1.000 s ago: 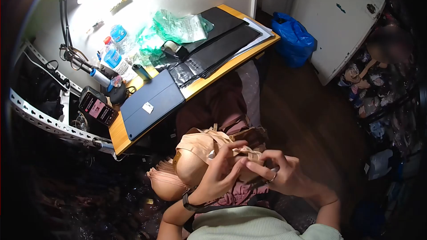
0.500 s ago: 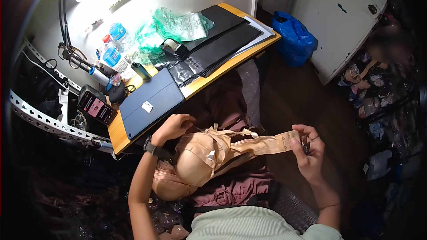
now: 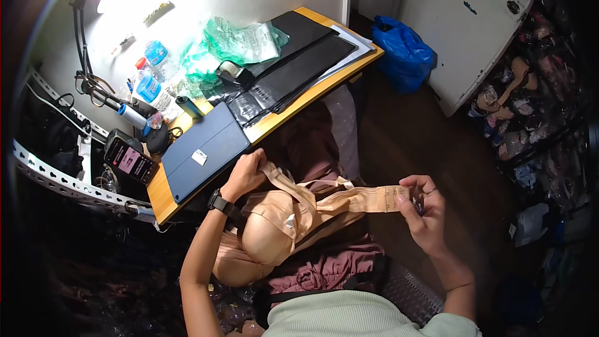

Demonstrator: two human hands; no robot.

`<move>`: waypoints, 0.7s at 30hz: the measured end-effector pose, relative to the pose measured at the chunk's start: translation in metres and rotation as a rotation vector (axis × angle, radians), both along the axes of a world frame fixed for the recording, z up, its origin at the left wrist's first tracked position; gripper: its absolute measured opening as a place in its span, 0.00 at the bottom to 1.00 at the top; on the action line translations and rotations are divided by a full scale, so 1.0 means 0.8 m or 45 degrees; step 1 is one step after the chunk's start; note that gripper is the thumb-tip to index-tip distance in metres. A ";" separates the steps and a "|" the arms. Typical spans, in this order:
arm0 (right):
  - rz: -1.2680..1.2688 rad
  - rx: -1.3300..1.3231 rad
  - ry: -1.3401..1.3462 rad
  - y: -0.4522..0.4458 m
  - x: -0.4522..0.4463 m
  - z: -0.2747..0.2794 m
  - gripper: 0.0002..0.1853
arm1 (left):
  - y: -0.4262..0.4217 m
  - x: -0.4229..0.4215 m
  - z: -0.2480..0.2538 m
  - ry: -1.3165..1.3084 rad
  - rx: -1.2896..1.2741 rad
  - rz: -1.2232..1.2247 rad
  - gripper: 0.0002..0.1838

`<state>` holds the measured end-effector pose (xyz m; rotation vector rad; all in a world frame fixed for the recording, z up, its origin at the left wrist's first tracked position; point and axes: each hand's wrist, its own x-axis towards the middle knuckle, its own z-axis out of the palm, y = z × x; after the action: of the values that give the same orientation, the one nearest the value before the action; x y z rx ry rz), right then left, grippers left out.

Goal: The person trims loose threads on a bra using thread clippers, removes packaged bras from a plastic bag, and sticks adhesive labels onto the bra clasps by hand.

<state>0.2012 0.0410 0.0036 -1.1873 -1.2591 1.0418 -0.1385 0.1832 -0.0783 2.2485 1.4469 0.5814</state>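
The left hand (image 3: 249, 170) was closed on a strap (image 3: 285, 183) and the right hand (image 3: 425, 207) pinched the band (image 3: 368, 200) of the bra (image 3: 268, 236) on the lap (image 3: 324, 265), so a hard or uneven pull could have overstretched the band or twisted the strap.

At nine o'clock a blue case (image 3: 215, 137) lay on the wooden table (image 3: 164, 203), a lit phone (image 3: 131, 157) beside it; crumpled green plastic (image 3: 212, 56) sat at eleven, a blue bag (image 3: 404, 56) between one and two.
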 end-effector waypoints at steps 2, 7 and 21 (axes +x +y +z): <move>-0.037 0.011 -0.034 0.000 0.003 0.001 0.11 | -0.001 0.008 0.012 -0.115 -0.029 0.155 0.13; -0.074 0.077 -0.341 0.002 0.006 -0.002 0.18 | -0.062 0.050 0.079 -0.697 -0.485 0.082 0.11; 0.085 0.890 -1.209 -0.010 -0.041 0.005 0.21 | -0.201 0.139 0.098 -1.492 -0.500 0.134 0.32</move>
<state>0.1686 0.0329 0.0079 -1.0769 -2.1597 -0.0444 -0.0275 0.0222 0.0002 1.1151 0.9070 1.2259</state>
